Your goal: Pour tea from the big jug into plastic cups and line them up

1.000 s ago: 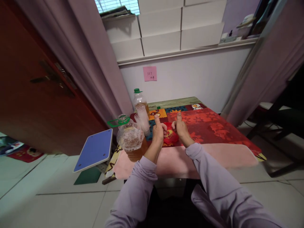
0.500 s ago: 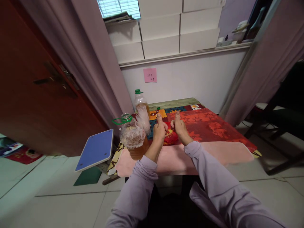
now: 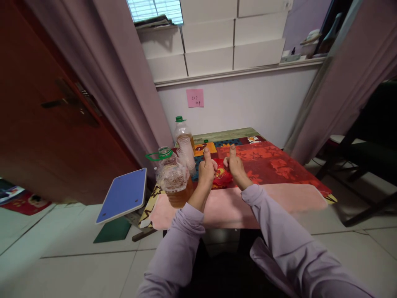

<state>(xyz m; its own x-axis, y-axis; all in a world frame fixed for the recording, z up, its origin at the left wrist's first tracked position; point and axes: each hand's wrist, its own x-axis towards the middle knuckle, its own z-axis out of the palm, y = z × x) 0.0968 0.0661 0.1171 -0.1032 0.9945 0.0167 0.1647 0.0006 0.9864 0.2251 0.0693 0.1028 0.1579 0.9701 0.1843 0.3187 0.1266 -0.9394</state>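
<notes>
Both hands are held above the table, a short way apart, with thumbs pointing up and the other fingers curled in. My left hand (image 3: 206,167) is closed with nothing seen in it. My right hand (image 3: 235,165) is closed in the same way and also looks bare. Between and below them lies a shiny red packet (image 3: 222,174) with a gold print, partly hidden. Left of my left hand stands an uncapped plastic jug (image 3: 176,186) of foamy amber liquid with a green handle. Two stacks of clear plastic cups (image 3: 187,157) stand beside it.
A second jug (image 3: 184,132) with a green cap stands behind the cups. A small green cap (image 3: 206,141) lies near the table's back. A pink cloth (image 3: 288,196) covers the front edge of the red patterned tablecloth (image 3: 260,159). A blue board (image 3: 124,192) is at the left.
Both hands keep the same thumbs-up pose in almost the same place. The camera view has shifted slightly; the objects on the table stay put.
</notes>
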